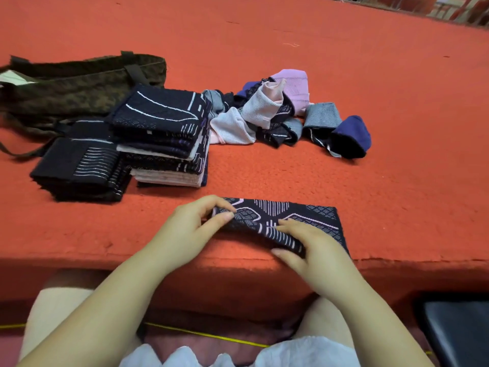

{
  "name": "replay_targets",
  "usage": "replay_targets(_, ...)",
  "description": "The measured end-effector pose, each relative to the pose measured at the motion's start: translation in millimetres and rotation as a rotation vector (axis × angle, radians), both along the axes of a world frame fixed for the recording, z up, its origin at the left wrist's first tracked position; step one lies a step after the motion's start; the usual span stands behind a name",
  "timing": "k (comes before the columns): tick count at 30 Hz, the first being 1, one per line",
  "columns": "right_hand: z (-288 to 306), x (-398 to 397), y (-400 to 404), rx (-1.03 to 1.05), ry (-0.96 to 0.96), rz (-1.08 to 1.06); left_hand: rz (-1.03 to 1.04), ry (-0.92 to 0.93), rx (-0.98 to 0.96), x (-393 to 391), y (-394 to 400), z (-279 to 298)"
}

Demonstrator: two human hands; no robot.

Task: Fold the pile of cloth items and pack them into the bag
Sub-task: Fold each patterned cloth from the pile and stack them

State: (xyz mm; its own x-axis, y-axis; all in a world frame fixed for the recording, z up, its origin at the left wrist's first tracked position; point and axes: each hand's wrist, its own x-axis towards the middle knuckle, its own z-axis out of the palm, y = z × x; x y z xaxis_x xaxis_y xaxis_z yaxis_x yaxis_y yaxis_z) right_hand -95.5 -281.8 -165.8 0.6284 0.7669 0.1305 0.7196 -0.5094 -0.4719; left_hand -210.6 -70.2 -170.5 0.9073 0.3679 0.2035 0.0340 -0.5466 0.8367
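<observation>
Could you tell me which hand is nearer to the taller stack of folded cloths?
Left. The left hand lies just below the taller stack; the right hand is farther right.

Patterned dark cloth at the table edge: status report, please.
Left hand pinches dark white-patterned cloth; right hand presses it. Unfolded pile waits. Nothing obstructing.
</observation>
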Motion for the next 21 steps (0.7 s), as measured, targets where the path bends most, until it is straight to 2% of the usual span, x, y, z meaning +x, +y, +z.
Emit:
replay_targets(4, 19.8, 16.2, -17.9, 0.044, 0.036, -0.158, 0.108, -0.111, -0.018, -1.3, 5.6, 14.1)
replay_targets(8, 33.4, 27.6, -26.4, 0.299, 0.237, -0.217, 0.199, -0.121, -0.108, -3.3, 16.8, 17.4)
replay_targets(13, 45.6, 29.4, -27.7, 0.570, 0.394, -0.284, 0.018, -0.011, -0.409, -15.0, 22.6, 29.8)
replay_targets(17, 52.3, 33.7, -32.3, 0.603, 0.442, -0.325, -0.066, 0.011, -0.497, -22.6, 26.1, 51.5)
replay_targets(21, 51.5, 43.9, -36.4, 0.507, 0.436, -0.374, -0.030, 0.050, -0.609, -18.9, 23.6, 61.9)
